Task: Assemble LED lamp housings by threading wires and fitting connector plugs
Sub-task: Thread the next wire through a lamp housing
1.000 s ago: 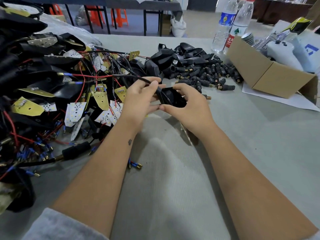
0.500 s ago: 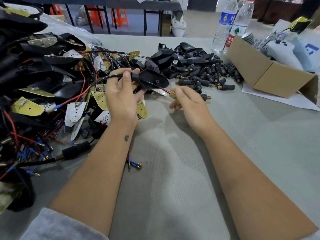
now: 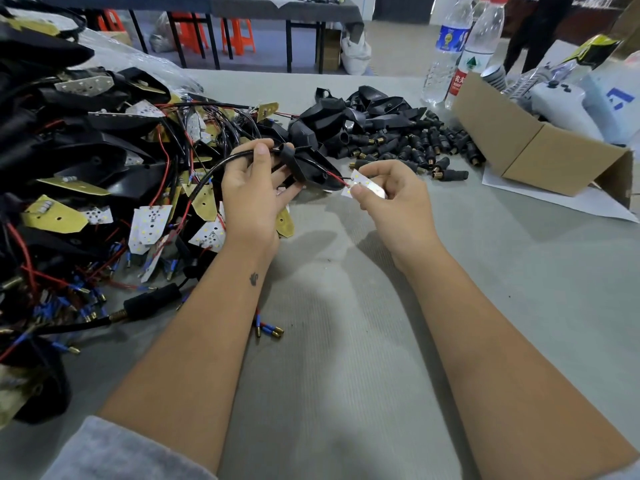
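Observation:
My left hand (image 3: 254, 199) grips a black cable (image 3: 211, 173) that runs into the stem of a black lamp housing (image 3: 308, 168), held just above the table. A red wire comes out of the housing's right end to a small white LED board (image 3: 367, 187). My right hand (image 3: 391, 195) pinches that board between thumb and fingers, right beside the housing's tip.
A big tangle of wired housings and LED boards (image 3: 104, 188) fills the left side. Loose black housings (image 3: 349, 116) and connector plugs (image 3: 415, 147) lie behind my hands. An open cardboard box (image 3: 540, 150) and two water bottles (image 3: 460, 53) stand at the right. Blue-tipped wire ends (image 3: 268, 329) lie near my left forearm.
The right hand let go of the housing, then took hold of the white LED board at its tip. The left hand kept the cable and shifted the housing slightly left and up.

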Tool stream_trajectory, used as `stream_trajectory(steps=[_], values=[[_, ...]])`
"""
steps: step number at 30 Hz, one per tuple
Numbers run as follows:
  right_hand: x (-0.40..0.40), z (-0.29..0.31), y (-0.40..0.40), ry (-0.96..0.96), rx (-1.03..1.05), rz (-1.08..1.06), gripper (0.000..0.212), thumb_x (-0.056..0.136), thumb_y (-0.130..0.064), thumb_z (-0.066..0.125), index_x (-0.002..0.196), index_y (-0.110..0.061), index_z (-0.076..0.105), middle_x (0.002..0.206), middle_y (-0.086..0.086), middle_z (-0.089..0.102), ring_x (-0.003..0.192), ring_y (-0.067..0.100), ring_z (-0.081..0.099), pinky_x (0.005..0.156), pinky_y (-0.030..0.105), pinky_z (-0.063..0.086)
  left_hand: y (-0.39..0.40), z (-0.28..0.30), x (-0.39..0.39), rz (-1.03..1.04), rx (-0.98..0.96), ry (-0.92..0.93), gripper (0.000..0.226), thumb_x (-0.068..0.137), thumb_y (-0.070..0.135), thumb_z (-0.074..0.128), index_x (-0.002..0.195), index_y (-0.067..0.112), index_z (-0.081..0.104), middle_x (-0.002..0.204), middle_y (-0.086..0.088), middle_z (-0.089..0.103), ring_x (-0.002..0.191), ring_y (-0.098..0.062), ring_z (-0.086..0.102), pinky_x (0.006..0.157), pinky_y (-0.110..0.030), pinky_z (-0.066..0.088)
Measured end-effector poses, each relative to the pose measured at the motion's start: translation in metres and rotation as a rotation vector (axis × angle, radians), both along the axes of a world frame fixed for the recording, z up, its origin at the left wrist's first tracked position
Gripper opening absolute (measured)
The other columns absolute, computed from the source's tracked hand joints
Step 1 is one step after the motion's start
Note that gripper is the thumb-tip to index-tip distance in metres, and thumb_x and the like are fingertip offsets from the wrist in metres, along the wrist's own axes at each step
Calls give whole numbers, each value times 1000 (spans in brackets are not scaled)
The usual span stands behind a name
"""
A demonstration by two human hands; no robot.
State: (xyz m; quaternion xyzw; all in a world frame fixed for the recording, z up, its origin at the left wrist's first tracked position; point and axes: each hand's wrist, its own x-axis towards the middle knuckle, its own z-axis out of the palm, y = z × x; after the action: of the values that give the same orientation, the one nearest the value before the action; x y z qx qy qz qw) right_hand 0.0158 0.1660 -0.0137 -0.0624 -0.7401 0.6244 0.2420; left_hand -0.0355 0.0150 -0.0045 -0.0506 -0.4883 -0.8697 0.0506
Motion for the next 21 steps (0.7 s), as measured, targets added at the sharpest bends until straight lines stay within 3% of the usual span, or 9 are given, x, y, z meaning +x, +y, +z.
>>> stream_trajectory(steps=[5,8,10,18,21], values=[[0,-1,-1,-4,10,27,18,88,-5,65,95,-22,64,72,-1,62,69,14,53,71,30,45,4,0,1,-83,-20,-9,23,107,27,35,103,18,55,97,-9,72,96,-24,71,81,-43,60],[0,0,-7,-11,39,45,23,87,-2,64,89,-26,64,70,-3,62,66,12,53,62,21,43,11,-4,2,-143,-93,-20,14,104,14,43,100,18,57,95,-7,71,89,-16,70,80,-41,60],[1,0,-10,-19,58,45,25,87,-2,64,87,-27,63,68,-5,64,61,9,53,56,18,40,14,-8,3,-177,-206,5,16,101,7,47,98,17,60,93,-1,72,85,-9,69,76,-32,59],[0,0,-13,-37,108,-61,22,83,-9,73,80,-26,60,73,-3,68,62,6,58,59,20,45,13,-9,4,-162,-267,43,18,102,8,47,95,17,61,95,2,73,84,-7,70,71,-22,55],[-1,-2,-15,-30,200,-117,23,82,-11,73,77,-29,59,72,-12,64,63,-1,55,60,17,43,14,-9,6,-166,-274,51,19,102,7,46,94,17,60,92,5,73,85,-7,70,70,-21,55]])
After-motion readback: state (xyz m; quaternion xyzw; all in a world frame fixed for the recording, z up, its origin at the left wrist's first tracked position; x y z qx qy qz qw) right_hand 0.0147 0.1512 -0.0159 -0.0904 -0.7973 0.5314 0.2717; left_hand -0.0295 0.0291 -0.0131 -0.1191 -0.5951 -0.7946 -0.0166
